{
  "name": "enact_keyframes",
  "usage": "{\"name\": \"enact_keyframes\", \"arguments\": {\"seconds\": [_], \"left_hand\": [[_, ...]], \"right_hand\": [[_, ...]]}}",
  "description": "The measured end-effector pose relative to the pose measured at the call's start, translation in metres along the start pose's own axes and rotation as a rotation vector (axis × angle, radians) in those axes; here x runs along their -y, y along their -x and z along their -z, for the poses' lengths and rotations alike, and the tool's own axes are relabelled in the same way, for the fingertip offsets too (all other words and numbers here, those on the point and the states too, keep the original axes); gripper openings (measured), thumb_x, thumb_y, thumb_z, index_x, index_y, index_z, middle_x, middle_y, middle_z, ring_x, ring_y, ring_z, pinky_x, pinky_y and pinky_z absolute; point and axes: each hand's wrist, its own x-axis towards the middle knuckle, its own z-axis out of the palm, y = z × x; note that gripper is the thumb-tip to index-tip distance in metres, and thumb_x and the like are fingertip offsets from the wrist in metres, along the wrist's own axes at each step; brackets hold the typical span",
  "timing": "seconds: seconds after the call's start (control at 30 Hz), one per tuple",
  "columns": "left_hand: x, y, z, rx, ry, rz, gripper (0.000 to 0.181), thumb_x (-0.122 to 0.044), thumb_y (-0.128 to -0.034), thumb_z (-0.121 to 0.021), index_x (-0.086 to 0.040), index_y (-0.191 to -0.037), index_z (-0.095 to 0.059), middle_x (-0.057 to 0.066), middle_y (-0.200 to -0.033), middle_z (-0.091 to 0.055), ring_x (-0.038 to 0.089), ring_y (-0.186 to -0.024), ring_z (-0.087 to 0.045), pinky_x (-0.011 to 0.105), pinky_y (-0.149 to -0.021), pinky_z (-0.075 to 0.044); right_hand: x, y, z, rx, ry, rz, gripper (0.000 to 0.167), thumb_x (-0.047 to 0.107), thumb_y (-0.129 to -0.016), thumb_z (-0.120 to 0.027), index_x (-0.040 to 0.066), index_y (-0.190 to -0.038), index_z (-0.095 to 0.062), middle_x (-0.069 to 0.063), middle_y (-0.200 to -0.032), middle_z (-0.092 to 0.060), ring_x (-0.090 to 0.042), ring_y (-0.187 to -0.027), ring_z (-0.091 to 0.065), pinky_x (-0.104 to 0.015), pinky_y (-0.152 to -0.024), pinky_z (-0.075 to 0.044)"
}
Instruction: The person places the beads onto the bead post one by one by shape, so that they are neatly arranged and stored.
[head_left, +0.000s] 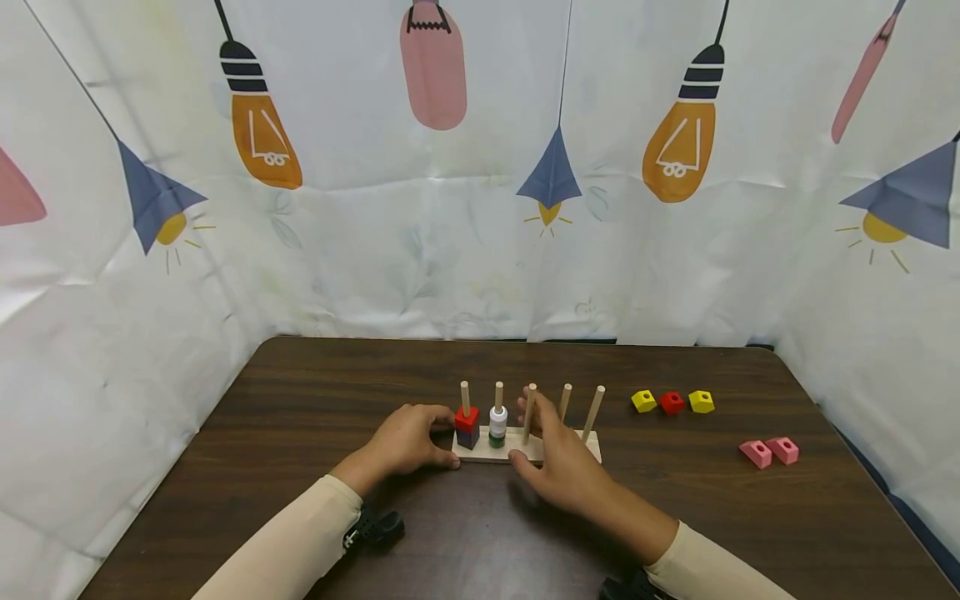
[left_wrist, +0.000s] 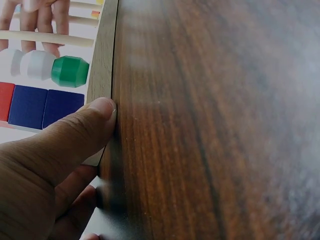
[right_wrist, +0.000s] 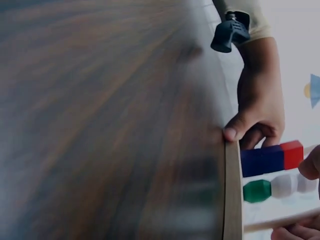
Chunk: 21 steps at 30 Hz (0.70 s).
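Smooth bare-wood peg board (head_left: 480, 456), smooth painted-looking blocks (head_left: 467, 421), glossy wood-grain table (head_left: 300, 433), creased cloth-like backdrop (head_left: 480, 275).

This looks like a small curtained-off booth (head_left: 82, 400) for table work, fitted out for recording; whether it stands in a home or a lab cannot be told. White cloth (head_left: 480, 279), creased and printed with orange bulbs (head_left: 678, 150) and blue lamps (head_left: 550, 171), hangs along the far side and round the left and right. A brown table (head_left: 315, 392) takes up the space between, with black cameras (head_left: 386, 528) worn at the near side.
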Motion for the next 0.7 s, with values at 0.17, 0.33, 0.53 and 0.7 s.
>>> {"name": "enact_keyframes", "arguments": {"seconds": [0.17,0.33,0.53,0.7], "left_hand": [[0.0,0.0,0.0,0.004,0.001,0.005,0.056,-0.04,-0.066,-0.097,-0.016,-0.111,-0.074,-0.004,-0.105,-0.076,0.023,-0.099,-0.069,0.046,-0.087,-0.053],[0.0,0.0,0.0,0.011,0.001,0.016,0.058,-0.04,-0.0664,-0.097,-0.015,-0.113,-0.073,-0.002,-0.107,-0.076,0.024,-0.101,-0.069,0.047,-0.089,-0.053],[0.0,0.0,0.0,0.006,-0.002,0.012,0.057,-0.04,-0.0664,-0.097,-0.015,-0.112,-0.074,-0.003,-0.107,-0.075,0.024,-0.1,-0.069,0.047,-0.089,-0.053],[-0.001,0.0,0.001,0.003,0.002,0.014,0.057,-0.04,-0.0659,-0.097,-0.016,-0.112,-0.074,-0.004,-0.106,-0.075,0.024,-0.101,-0.069,0.047,-0.089,-0.053]], "right_hand": [[-0.01,0.012,0.008,0.093,0.058,0.02,0.081,0.011,-0.092,-0.076,-0.003,-0.153,-0.025,-0.022,-0.14,-0.058,-0.03,-0.116,-0.067,-0.043,-0.096,-0.053],[-0.02,0.022,0.018,0.181,0.095,0.017,0.069,0.013,-0.094,-0.074,-0.001,-0.151,-0.037,-0.014,-0.134,-0.064,-0.024,-0.113,-0.067,-0.042,-0.095,-0.054],[-0.033,0.03,0.032,0.19,0.205,0.069,0.046,0.017,-0.094,-0.075,0.006,-0.136,-0.058,-0.005,-0.129,-0.066,-0.019,-0.116,-0.065,-0.042,-0.096,-0.053],[-0.044,0.035,0.047,0.211,0.208,0.113,0.036,0.015,-0.095,-0.074,0.007,-0.128,-0.064,-0.002,-0.125,-0.068,-0.016,-0.112,-0.066,-0.04,-0.092,-0.055]]}}
